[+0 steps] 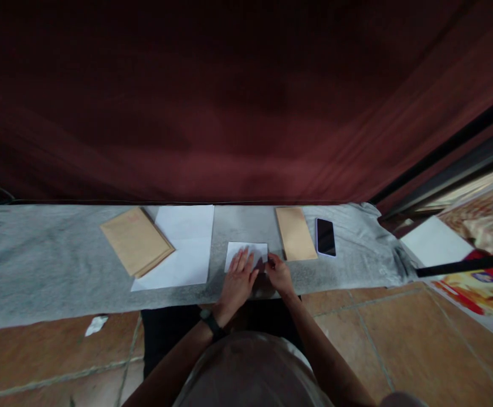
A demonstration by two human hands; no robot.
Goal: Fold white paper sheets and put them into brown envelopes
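Note:
A small white folded-looking sheet of paper (259,249) lies on the grey cloth near its front edge. My left hand (238,281) is spread flat on it, pressing its left and middle part. At the paper's right edge, my right hand (279,275) has its fingers curled and closed on the border; the exact fingertip contact is too small to make out. Right of that hand lies a single brown envelope (297,233). To the left, a small stack of brown envelopes (137,240) rests partly over larger white paper (192,243).
A phone (326,237) with a dark screen lies right of the single envelope. The grey cloth (51,254) covers a narrow surface against a dark red backdrop (238,169). Dark bars and a colourful printed box (484,294) stand at the right. A white scrap (96,325) lies on the tiled floor.

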